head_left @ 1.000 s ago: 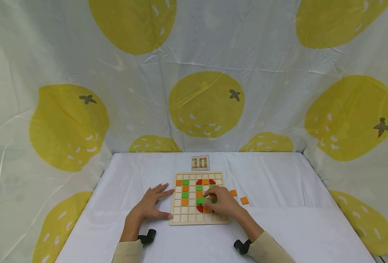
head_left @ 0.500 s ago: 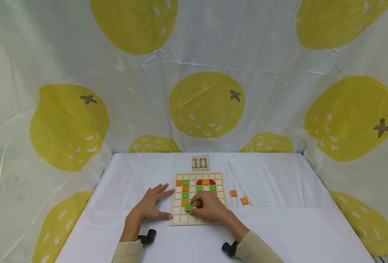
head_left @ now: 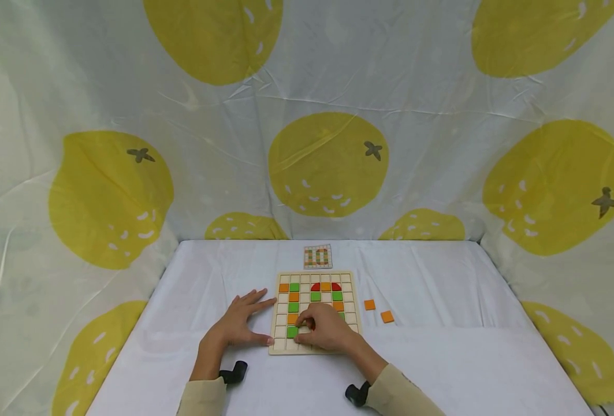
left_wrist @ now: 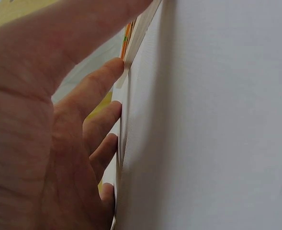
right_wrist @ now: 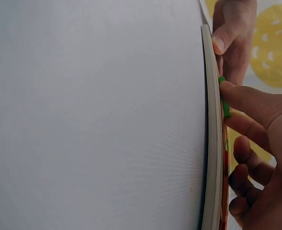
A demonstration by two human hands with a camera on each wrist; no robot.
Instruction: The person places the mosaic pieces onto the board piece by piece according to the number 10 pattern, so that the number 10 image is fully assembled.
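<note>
A wooden grid board (head_left: 279, 342) lies on the white cloth, with orange, green and red pieces set in its cells. My right hand (head_left: 327, 327) is over the board's lower middle. Its thumb and index finger pinch a green square tile (head_left: 292, 332) at the lower end of the left column of tiles. In the right wrist view that green tile (right_wrist: 225, 103) sits slightly raised at the board's surface, between thumb and index finger. My left hand (head_left: 240, 322) lies spread at the board's left edge, thumb and index fingertip touching it. Some pieces are hidden under my right hand.
A small pattern card (head_left: 317, 257) lies behind the board, printed with a coloured grid. Two loose orange tiles, a nearer one (head_left: 387, 316) and a farther one (head_left: 369, 304), lie right of the board. A lemon-print curtain (head_left: 327, 164) surrounds the table.
My right hand has carried the green tile leftward across the board and down to the cell below the left column's lowest orange tile. My left hand has stayed still.
</note>
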